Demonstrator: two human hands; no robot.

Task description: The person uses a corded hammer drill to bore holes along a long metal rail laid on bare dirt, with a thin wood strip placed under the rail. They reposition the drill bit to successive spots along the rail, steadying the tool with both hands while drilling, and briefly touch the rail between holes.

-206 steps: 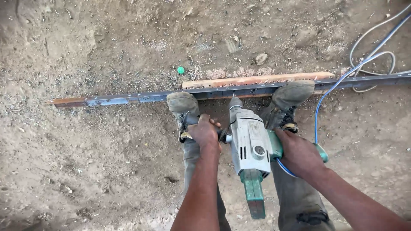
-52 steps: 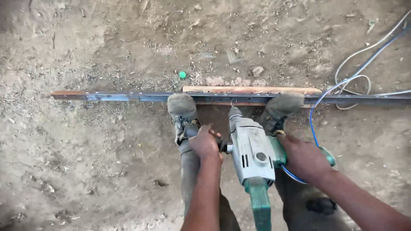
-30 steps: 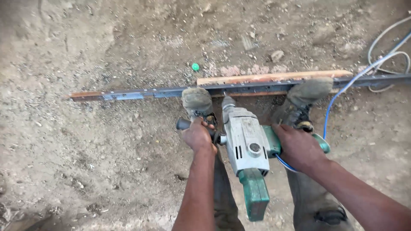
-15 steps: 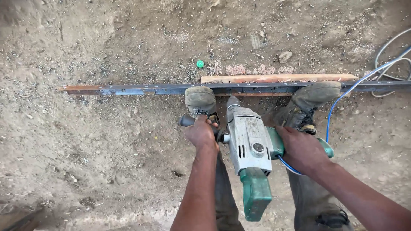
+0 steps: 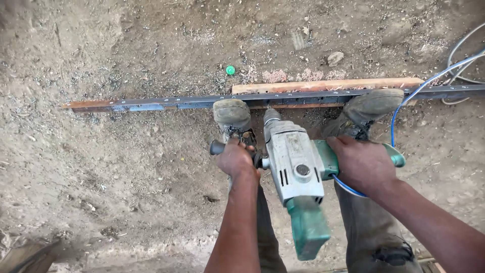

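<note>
A large grey and green electric drill (image 5: 295, 167) points down at a long dark metal bar (image 5: 166, 103) lying on the dirt. My left hand (image 5: 235, 159) is closed around the drill's black side handle. My right hand (image 5: 362, 164) grips the green handle on the drill's right side. My two dusty boots, the left boot (image 5: 231, 114) and the right boot (image 5: 371, 105), stand on the bar either side of the drill's nose. A wooden strip (image 5: 328, 84) lies along the bar's far side.
A blue cable (image 5: 411, 98) runs from the drill to the right, past grey cables (image 5: 462, 48) at the frame edge. A small green cap (image 5: 230, 70) and a stone (image 5: 334, 58) lie on the dirt beyond the bar. Metal shavings dot the ground.
The view has shifted slightly from frame to frame. Both hands have kept their hold on the drill, and its nose has stayed at the bar between my boots.
</note>
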